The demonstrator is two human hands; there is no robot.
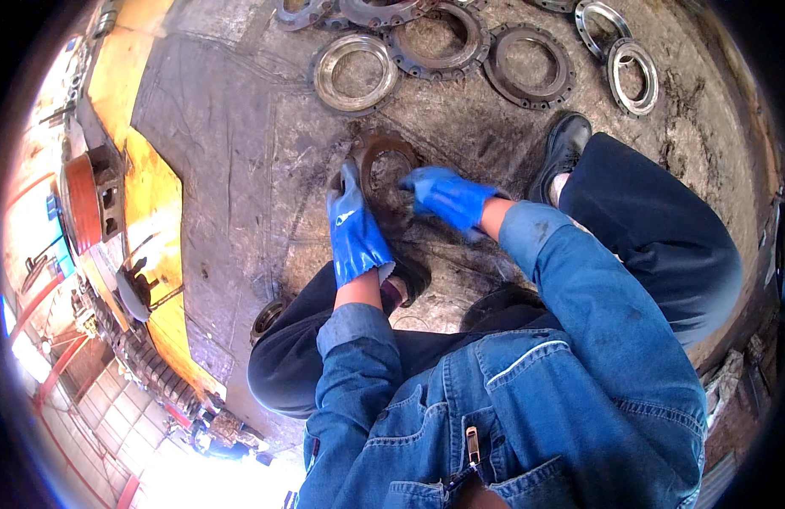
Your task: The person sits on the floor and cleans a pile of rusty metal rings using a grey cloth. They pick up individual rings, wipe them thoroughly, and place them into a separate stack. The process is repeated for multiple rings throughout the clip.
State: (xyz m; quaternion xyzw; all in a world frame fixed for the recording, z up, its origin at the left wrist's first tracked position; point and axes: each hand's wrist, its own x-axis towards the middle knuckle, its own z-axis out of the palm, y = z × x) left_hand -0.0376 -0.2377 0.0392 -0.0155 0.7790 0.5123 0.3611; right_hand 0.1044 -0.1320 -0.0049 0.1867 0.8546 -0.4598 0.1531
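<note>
A rusty brown metal ring [384, 151] lies on the dirty concrete floor in front of me. My left hand [355, 229], in a blue glove, grips the ring's left rim with the fingers curled over it. My right hand [447, 197], also in a blue glove, holds the ring's right rim. Both forearms wear denim sleeves. I am crouched, with my dark trousers and a black shoe [562, 153] to the right of the ring.
Several metal flange rings lie along the far floor, among them a shiny one [355, 73], a dark one [528, 66] and a bright one [633, 76]. A yellow machine frame [150, 204] with a red part [80, 202] runs along the left.
</note>
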